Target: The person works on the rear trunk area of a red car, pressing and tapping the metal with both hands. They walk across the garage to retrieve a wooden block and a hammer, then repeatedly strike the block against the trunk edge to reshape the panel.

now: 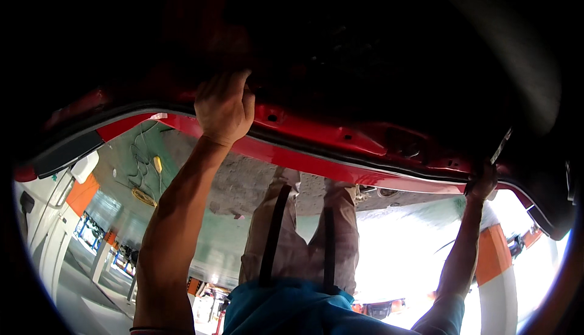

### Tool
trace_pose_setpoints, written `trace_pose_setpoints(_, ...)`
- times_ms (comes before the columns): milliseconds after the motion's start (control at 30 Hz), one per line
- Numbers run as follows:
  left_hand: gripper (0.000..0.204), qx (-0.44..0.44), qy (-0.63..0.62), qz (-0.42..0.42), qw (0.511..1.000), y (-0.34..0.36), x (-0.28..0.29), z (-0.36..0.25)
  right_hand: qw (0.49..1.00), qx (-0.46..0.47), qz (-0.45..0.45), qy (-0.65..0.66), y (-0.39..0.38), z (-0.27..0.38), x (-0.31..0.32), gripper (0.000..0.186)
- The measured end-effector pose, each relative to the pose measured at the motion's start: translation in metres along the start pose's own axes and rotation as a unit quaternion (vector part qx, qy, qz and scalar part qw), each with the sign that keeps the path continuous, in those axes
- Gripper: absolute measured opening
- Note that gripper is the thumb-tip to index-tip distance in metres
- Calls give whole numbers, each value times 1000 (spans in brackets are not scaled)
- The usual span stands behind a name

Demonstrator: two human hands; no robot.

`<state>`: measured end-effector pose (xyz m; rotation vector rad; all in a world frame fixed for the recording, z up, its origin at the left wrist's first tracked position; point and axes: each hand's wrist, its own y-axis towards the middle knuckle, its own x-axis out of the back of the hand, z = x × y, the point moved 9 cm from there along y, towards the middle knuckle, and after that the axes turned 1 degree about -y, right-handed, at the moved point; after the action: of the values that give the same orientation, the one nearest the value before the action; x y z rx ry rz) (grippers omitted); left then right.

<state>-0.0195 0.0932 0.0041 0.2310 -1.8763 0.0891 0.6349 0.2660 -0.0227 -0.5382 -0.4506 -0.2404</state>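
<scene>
A red car body edge (304, 127) with a black rubber seal (340, 160) curves across the view in front of me. My left hand (224, 108) lies over this edge left of centre, its fingers curled and partly lost in shadow. Far to the right, my right hand (482, 183) is closed beside the same edge. A thin, shiny metal tool (502, 145) sticks up from it into the dark; its exact kind cannot be made out. Beyond the edge, the car's interior is almost black.
Below the edge, my legs stand on a worn green floor (219, 247). Yellow cord (144, 197) and loose cable lie at the left, near a white vehicle (45, 213). An orange and white pillar (496, 268) rises at the right, against bright light.
</scene>
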Motion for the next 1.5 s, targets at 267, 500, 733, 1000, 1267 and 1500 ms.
trace_pose_setpoints(267, 29, 31, 13, 40, 999, -2, -4, 2, 888, 342, 50, -305, 3, 27, 7, 25)
trace_pose_setpoints(500, 30, 34, -1, 33, 999, -3, -6, 5, 961, 168, 47, -217, 44, -40, 62, 48)
trace_pose_setpoints(733, 28, 7, 14, 12, 1000, -3, -2, 1, 961, 191, 44, -196, 6, 7, 7, 11)
trace_pose_setpoints(1000, 29, 5, 19, 30, 999, 0, -5, -1, 998, -9, 27, 51, 7, -15, 9, 10)
trace_pose_setpoints(1267, 29, 12, 13, 34, 999, -4, -5, 0, 998, 7, 48, 37, 8, -14, 8, 16)
trace_pose_setpoints(1500, 31, 29, 6, 40, 999, -3, -6, 2, 995, 61, 53, -54, 14, -8, 12, 15)
